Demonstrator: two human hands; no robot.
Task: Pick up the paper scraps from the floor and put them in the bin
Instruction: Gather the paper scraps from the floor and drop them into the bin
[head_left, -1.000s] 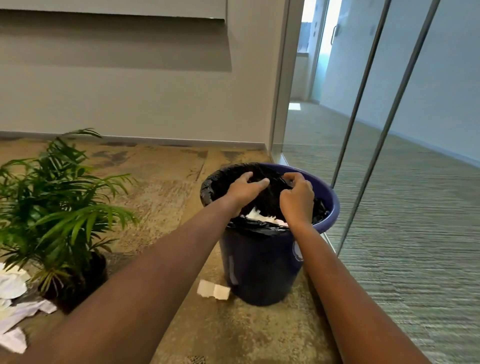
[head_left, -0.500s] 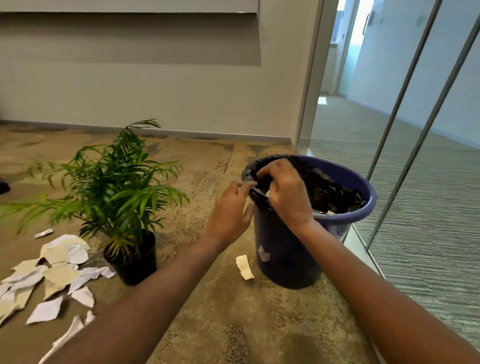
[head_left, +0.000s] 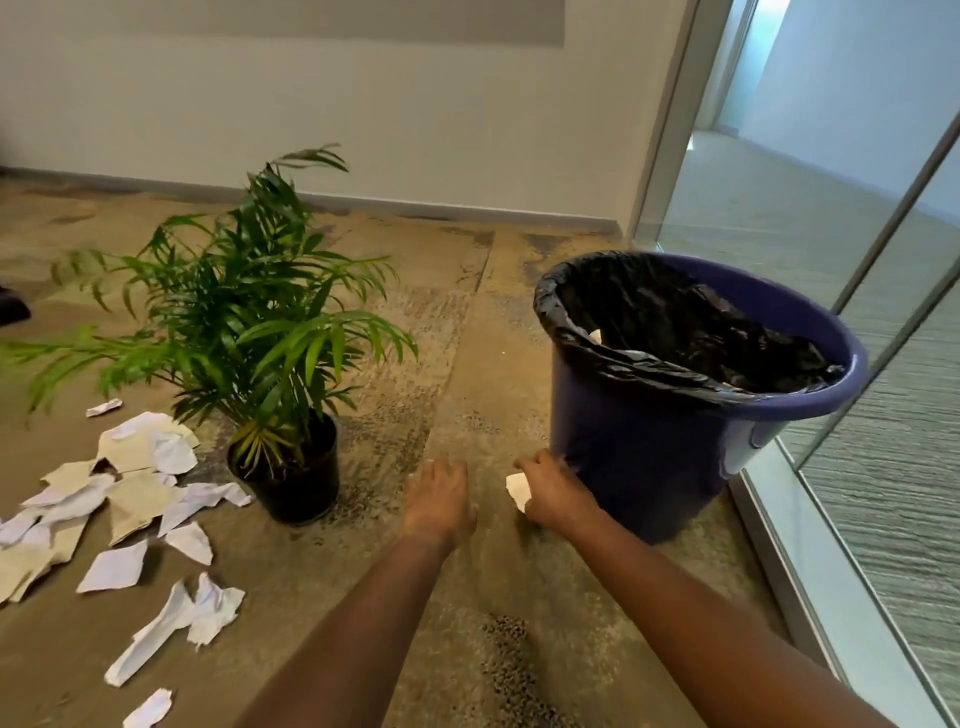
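Carpeted floor (head_left: 467, 338), potted palm (head_left: 249, 322) between scattered paper scraps (head_left: 130, 493) and bin (head_left: 649, 452)

Bright, even daylight, coming in from the glass wall (head_left: 889, 224) on your right; corridor (head_left: 769, 176) beyond looks pale and bluish. Soft shadows under plant (head_left: 244, 312) and bin (head_left: 639, 447). Your left grip (head_left: 439, 501), right grip (head_left: 558, 493) and the paper scrap (head_left: 518, 489) it pinches are motion-smeared. Wide-angle bends frame edges; right-side carpet (head_left: 893, 493) streaky.

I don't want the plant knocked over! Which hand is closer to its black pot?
The left. The left hand is just right of the plant pot, not touching it. The right hand is farther right, pinching a paper scrap beside the blue bin.
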